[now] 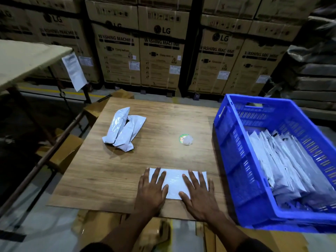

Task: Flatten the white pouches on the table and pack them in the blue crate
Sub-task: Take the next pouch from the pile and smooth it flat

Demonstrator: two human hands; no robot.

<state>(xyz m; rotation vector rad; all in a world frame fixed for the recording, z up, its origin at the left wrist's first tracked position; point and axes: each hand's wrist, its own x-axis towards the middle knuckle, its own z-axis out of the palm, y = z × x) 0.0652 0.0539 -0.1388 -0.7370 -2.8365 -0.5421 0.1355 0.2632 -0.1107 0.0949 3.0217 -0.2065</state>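
A flat white pouch (175, 182) lies near the front edge of the wooden table (149, 160). My left hand (151, 191) presses on its left part with straight, spread fingers. My right hand (199, 194) presses on its right part the same way. A small heap of crumpled white pouches (123, 129) sits at the table's far left. The blue crate (234, 160) stands at the table's right, tilted, and holds several flat white pouches (283, 164) stacked on edge.
A small round green-rimmed object with crumpled plastic (185, 139) lies mid-table. Stacked cardboard boxes (160, 57) fill the background. Another table (27, 59) stands at the left. Cardboard boxes (61, 153) sit below the table's left and front edges.
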